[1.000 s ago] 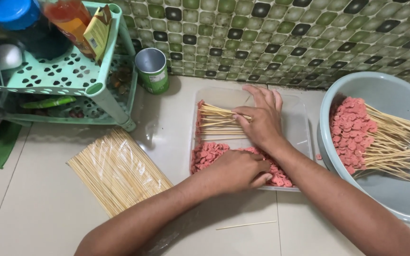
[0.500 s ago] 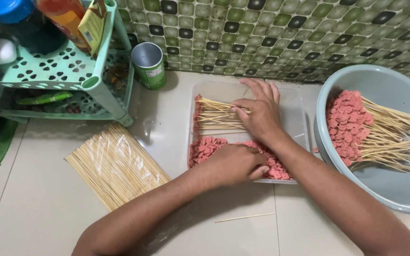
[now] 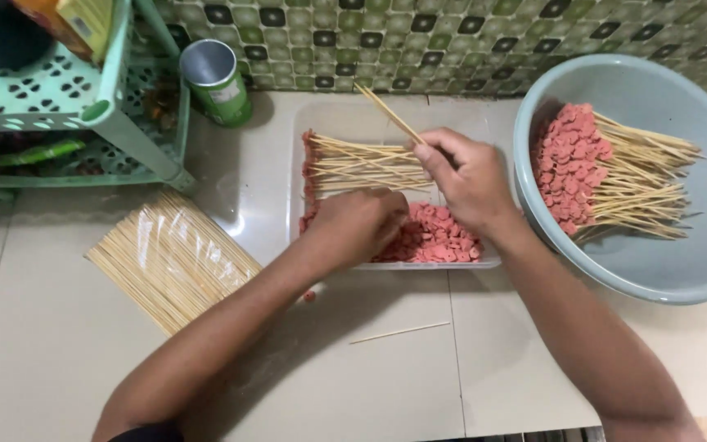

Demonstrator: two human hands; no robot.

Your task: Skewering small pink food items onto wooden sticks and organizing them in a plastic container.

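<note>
A clear plastic tray on the tiled floor holds pink sausage slices at its near side and a row of bamboo skewers at its far side. My right hand is over the tray, pinching one bamboo skewer that points up and away to the left. My left hand rests curled on the sausage slices at the tray's near left; what its fingers hold is hidden.
A pale blue basin at the right holds finished sausage skewers. A wrapped bundle of skewers lies at the left, a loose skewer in front. A green can and a mint plastic rack stand at the back left.
My right hand has lifted off the skewer row and now holds one skewer raised. My left hand has slid slightly left on the slices. The camera has moved closer.
</note>
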